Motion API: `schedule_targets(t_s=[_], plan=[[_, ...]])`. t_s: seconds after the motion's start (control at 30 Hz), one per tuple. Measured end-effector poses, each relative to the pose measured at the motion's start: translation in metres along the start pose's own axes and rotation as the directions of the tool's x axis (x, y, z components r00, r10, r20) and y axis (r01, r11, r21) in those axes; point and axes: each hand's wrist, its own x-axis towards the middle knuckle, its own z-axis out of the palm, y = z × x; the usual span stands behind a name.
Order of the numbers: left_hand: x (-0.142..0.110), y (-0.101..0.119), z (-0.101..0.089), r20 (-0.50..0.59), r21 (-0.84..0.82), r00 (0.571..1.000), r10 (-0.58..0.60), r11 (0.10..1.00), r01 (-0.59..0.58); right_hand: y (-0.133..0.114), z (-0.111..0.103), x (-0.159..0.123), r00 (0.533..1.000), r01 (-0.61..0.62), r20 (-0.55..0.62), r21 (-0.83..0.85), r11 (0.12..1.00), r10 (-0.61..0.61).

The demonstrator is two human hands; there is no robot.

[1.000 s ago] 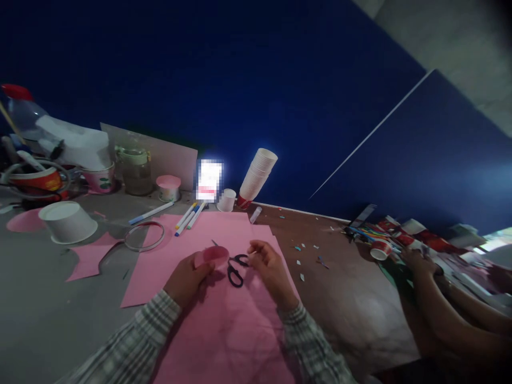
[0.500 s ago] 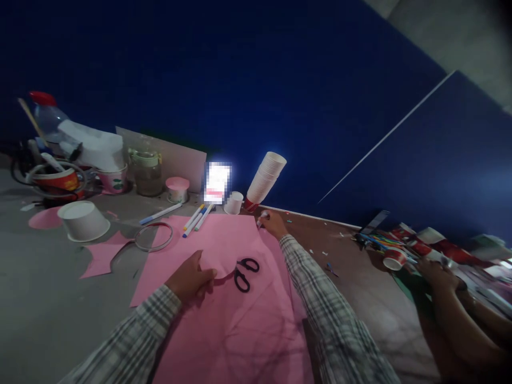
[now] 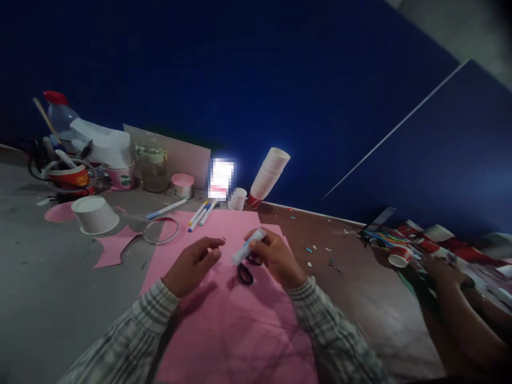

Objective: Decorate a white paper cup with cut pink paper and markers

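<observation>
My right hand is closed around a clear, whitish glue stick, held slantwise over the pink paper. To its left, my left hand has thumb and forefinger apart, with nothing visible between them. Between the hands, a faint curved edge of a pink paper disc shows against the sheet of the same colour. Black-handled scissors lie below the glue stick, partly covered by my right hand.
Felt-tip pens, a ring and a pink offcut lie to the left, near an upturned white tub. A leaning stack of paper cups stands behind. At right, another person's arms are among cups and scraps.
My right hand reached to the paper's far edge, took the glue stick and brought it back toward my left hand. My left hand has let go of the pink disc.
</observation>
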Motion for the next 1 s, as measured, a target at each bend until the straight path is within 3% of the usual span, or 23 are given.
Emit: schedule_targets(t_s=[0.07,0.17,0.23,0.37,0.5,0.6,0.67,0.73,0.83,0.9,1.0], plan=[[-0.003,0.002,0.008,0.035,0.0,0.995,0.095,0.995,-0.095,0.01,0.023,-0.007,0.999,-0.039,0.023,-0.01,0.999,0.039],[-0.008,0.001,0.02,-0.005,0.091,0.985,0.172,0.981,-0.171,0.022,0.04,-0.013,0.998,-0.02,-0.055,0.033,0.999,0.021],[-0.011,-0.002,0.025,0.006,0.1,0.986,0.169,0.981,-0.169,0.029,0.041,-0.018,0.993,0.003,-0.117,0.051,0.999,0.003],[-0.017,-0.004,0.033,0.093,-0.042,0.985,0.142,0.989,-0.139,0.039,0.036,-0.027,0.979,0.064,-0.193,0.027,0.998,-0.058],[-0.02,0.0,0.039,0.079,-0.057,0.99,0.12,0.992,-0.116,0.046,0.043,-0.031,0.974,0.114,-0.194,-0.039,0.993,-0.12],[-0.021,0.003,0.043,0.099,-0.11,0.99,0.099,0.99,-0.088,0.047,0.047,-0.032,0.974,0.12,-0.195,0.0,0.993,-0.118],[-0.022,0.004,0.044,0.147,-0.168,0.985,0.093,0.983,-0.068,0.043,0.041,-0.03,0.972,0.118,-0.213,0.092,0.989,-0.096],[-0.023,0.002,0.044,0.217,-0.217,0.973,0.074,0.976,-0.026,0.034,0.024,-0.025,0.946,0.158,-0.313,0.217,0.963,-0.084],[-0.022,-0.001,0.042,0.312,-0.322,0.95,-0.011,0.939,0.117,0.022,-0.01,-0.017,0.825,0.325,-0.552,0.282,0.903,-0.125],[-0.019,-0.001,0.04,0.325,-0.464,0.944,-0.055,0.861,0.21,0.022,-0.026,-0.012,0.784,0.335,-0.6,0.192,0.922,-0.16],[-0.013,0.002,0.035,0.273,-0.665,0.96,-0.067,0.708,0.239,0.036,-0.032,-0.007,0.859,0.135,-0.488,-0.08,0.988,-0.157]])
